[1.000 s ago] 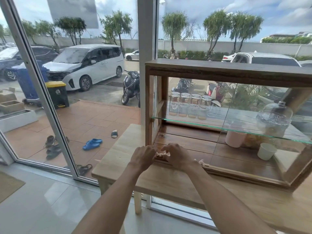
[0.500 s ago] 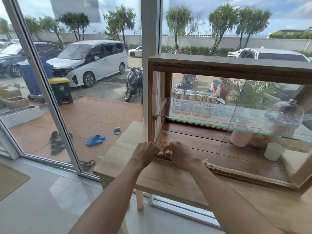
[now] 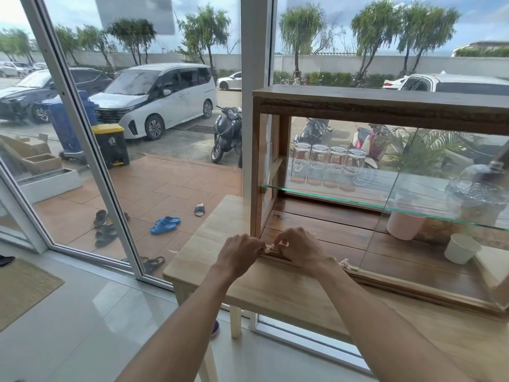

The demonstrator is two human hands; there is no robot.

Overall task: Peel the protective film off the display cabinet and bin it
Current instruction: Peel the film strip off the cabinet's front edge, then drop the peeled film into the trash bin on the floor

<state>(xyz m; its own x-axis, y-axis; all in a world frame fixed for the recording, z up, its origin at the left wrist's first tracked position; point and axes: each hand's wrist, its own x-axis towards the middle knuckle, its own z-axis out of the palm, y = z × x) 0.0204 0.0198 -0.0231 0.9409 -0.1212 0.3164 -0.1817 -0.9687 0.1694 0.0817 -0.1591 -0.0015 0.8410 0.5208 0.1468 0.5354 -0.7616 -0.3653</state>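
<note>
A wooden display cabinet [image 3: 385, 106] with glass panes and a glass shelf stands on a light wooden table [image 3: 275, 290]. At the cabinet's lower left front corner, my left hand [image 3: 238, 253] and my right hand [image 3: 298, 248] meet with fingers pinched on a small pale strip of protective film [image 3: 270, 246] along the bottom rail. Only a short bit of the film shows between my fingertips. A crumpled scrap of film [image 3: 344, 262] sits on the rail just right of my right wrist.
Inside the cabinet are several glass jars [image 3: 327, 166] on the shelf, a domed lid [image 3: 476, 188], a pink cup [image 3: 405, 224] and a white cup [image 3: 461, 248]. A glass wall with white frames [image 3: 82, 139] is on the left. A tiled floor [image 3: 82, 326] lies below.
The view has shifted slightly closer and to the left. My hands stay at the cabinet's lower left corner, fingertips now drawn closer together on the film strip.
</note>
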